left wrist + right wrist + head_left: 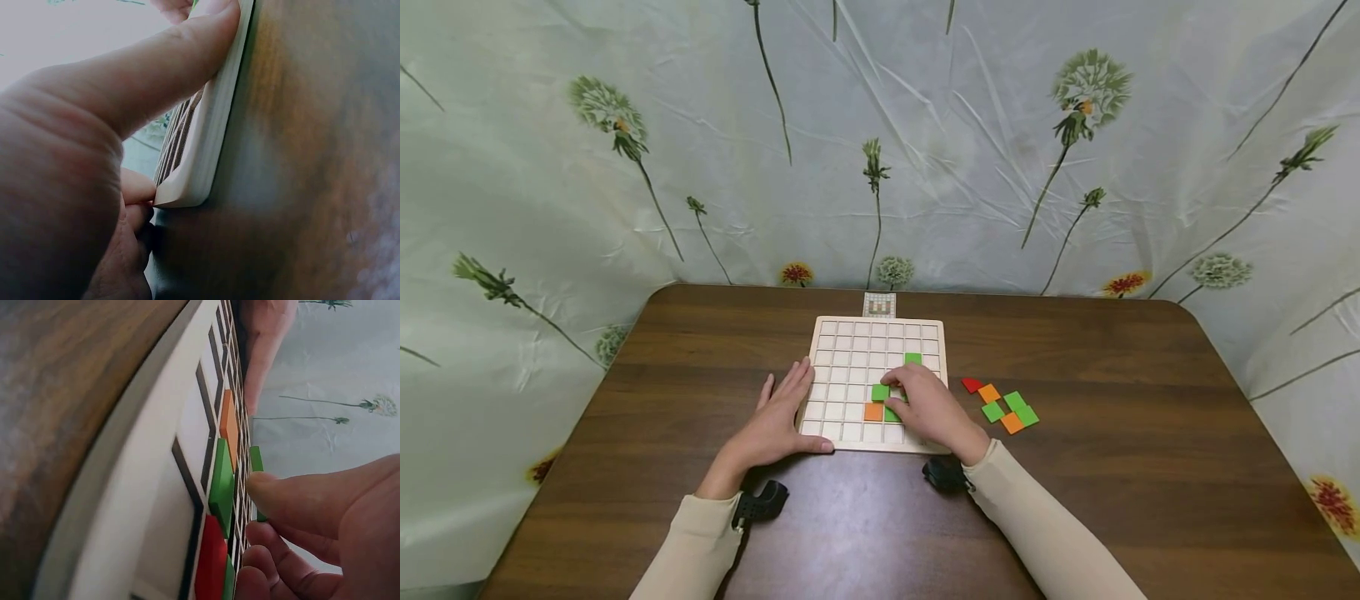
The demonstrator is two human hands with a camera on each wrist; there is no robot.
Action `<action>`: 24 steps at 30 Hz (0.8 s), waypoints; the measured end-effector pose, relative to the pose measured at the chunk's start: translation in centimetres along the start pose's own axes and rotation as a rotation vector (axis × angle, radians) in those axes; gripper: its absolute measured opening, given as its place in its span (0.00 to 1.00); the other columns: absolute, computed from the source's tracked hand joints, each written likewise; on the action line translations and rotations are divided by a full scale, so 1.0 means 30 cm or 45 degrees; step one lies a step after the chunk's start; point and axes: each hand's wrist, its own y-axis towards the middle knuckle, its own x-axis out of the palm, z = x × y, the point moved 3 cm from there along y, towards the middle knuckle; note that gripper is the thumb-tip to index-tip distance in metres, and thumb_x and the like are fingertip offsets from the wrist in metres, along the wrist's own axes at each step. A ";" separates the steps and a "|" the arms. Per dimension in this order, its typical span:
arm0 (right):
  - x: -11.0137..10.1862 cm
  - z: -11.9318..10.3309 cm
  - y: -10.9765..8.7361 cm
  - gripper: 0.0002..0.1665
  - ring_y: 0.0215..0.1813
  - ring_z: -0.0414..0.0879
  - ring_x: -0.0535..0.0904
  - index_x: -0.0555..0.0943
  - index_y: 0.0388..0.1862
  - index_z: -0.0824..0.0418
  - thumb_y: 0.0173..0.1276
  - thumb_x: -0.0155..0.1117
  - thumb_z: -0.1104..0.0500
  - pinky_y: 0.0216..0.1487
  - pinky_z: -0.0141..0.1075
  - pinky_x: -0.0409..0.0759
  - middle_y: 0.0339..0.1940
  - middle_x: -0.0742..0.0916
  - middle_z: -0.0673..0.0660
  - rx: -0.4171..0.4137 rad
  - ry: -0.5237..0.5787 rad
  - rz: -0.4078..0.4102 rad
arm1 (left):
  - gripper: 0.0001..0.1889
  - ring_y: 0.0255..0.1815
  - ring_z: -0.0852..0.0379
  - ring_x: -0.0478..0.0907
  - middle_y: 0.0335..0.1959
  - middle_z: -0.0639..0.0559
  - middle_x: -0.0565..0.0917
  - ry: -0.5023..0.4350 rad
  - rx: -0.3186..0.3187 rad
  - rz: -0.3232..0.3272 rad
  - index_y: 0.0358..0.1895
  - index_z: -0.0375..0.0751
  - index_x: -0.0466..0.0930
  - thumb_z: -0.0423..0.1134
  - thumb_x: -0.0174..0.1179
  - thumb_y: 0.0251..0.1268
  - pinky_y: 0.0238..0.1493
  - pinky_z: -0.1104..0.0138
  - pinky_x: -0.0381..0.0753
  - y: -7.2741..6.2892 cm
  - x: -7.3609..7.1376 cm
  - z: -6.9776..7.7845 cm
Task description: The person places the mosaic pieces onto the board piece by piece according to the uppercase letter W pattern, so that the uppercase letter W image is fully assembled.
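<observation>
On the table lies a pale wooden board [842,373] with a grid of square cells. My left hand [780,423] rests at its left side, fingers extended along the edge and thumb lying on the near rim. My right hand [931,408] is over the right half of the board. It pinches a green square tile [255,459] between thumb and fingers, close over the grid. An orange tile [873,412] sits in a cell beside the thumb. In the right wrist view, a red tile [211,559] and another green tile [222,484] lie in the cells beneath this hand.
Several loose orange and green tiles [1013,423] and a red one [972,385] lie right of the board. A small patterned card [879,305] lies beyond the far edge. One more green tile [913,358] sits in the board's upper right. A flowered curtain hangs behind the table.
</observation>
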 end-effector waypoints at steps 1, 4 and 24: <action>0.001 0.000 0.002 0.14 0.41 0.45 0.75 0.85 0.51 0.63 0.68 0.70 0.62 0.46 0.40 0.77 0.43 0.83 0.54 0.000 -0.001 -0.001 | 0.66 0.83 0.43 0.35 0.83 0.42 0.40 -0.002 -0.001 -0.001 0.80 0.30 0.44 0.60 0.77 0.47 0.75 0.42 0.25 0.000 0.000 0.001; 0.004 -0.002 0.008 0.14 0.44 0.47 0.77 0.85 0.51 0.64 0.68 0.70 0.62 0.48 0.41 0.78 0.45 0.84 0.55 -0.012 -0.012 -0.003 | 0.66 0.83 0.44 0.35 0.83 0.42 0.41 -0.002 -0.001 0.000 0.80 0.30 0.44 0.60 0.77 0.47 0.75 0.42 0.25 0.001 0.000 0.003; 0.021 0.000 0.034 0.13 0.46 0.47 0.77 0.86 0.50 0.63 0.68 0.69 0.63 0.50 0.42 0.78 0.44 0.85 0.55 -0.052 -0.031 -0.035 | 0.66 0.83 0.43 0.36 0.83 0.41 0.41 0.009 0.013 0.009 0.80 0.29 0.44 0.61 0.77 0.47 0.75 0.42 0.26 0.001 -0.002 0.003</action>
